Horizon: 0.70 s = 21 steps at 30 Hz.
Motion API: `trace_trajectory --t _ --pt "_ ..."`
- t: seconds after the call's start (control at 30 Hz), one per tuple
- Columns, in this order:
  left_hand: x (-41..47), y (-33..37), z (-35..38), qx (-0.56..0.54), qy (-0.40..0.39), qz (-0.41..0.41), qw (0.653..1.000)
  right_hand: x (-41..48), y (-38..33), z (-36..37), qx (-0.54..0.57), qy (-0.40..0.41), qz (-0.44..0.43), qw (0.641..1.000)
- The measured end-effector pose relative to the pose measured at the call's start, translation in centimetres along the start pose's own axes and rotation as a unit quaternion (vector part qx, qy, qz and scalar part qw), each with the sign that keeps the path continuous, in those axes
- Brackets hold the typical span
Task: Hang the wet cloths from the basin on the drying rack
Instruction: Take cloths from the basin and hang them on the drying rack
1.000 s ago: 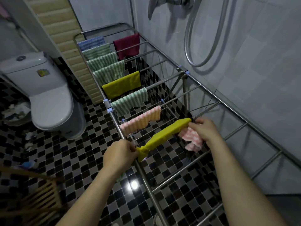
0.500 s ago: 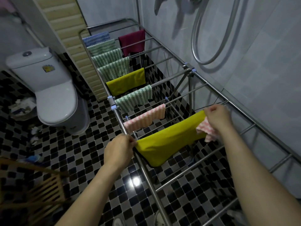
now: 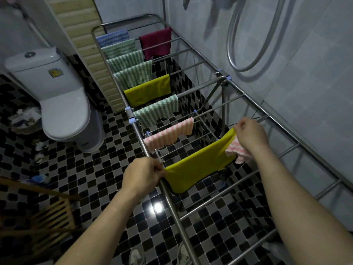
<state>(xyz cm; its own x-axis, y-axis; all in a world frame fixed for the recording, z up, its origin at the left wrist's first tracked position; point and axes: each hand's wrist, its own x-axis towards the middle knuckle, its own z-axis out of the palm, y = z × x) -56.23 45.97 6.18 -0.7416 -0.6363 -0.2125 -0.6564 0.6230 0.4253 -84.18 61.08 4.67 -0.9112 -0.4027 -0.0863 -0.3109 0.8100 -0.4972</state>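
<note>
A yellow cloth [image 3: 198,165] hangs spread out over a bar of the steel drying rack [image 3: 172,203]. My left hand [image 3: 143,174] pinches its near corner at the rack's left rail. Its far corner is pinched by my right hand [image 3: 250,134], which also holds a bunched pink-and-white cloth [image 3: 236,152] under the palm. Several cloths hang on the bars beyond: a pink striped one [image 3: 170,133], green striped ones [image 3: 156,111], another yellow one [image 3: 147,90], a blue one [image 3: 112,38] and a maroon one [image 3: 155,44]. The basin is out of view.
A white toilet [image 3: 63,104] stands to the left on the black-and-white tiled floor. A wooden slatted frame [image 3: 38,213] sits at the lower left. The tiled wall with a shower hose [image 3: 246,54] runs along the rack's right side. Bare bars lie nearer me.
The yellow cloth was a twisted strip between my hands; I have pulled it open along the bar, my right hand moving up and right, and it now hangs flat.
</note>
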Motion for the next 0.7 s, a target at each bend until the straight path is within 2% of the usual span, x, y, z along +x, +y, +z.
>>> trace_trajectory --t 0.1,0.23,0.4,0.57,0.7 --pt "-0.2 0.1 -0.4 0.026 0.015 0.013 0.999 -0.4 0.0 0.1 -0.009 0.034 -0.003 0.999" --pt "-0.1 0.2 -0.5 0.059 -0.013 0.01 0.998 -1.3 0.0 0.5 0.01 0.072 0.003 0.997" --pt "0.1 -0.2 -0.2 0.009 -0.045 -0.005 0.999 -1.6 0.4 0.4 0.059 0.046 0.01 0.997" --pt "0.0 -0.3 0.0 0.026 -0.019 -0.015 0.999 -1.6 0.9 0.4 0.109 0.02 0.016 0.994" --pt "-0.2 0.2 -0.2 0.026 -0.035 -0.012 0.999 -2.1 0.7 0.3 0.113 0.023 0.026 0.993"
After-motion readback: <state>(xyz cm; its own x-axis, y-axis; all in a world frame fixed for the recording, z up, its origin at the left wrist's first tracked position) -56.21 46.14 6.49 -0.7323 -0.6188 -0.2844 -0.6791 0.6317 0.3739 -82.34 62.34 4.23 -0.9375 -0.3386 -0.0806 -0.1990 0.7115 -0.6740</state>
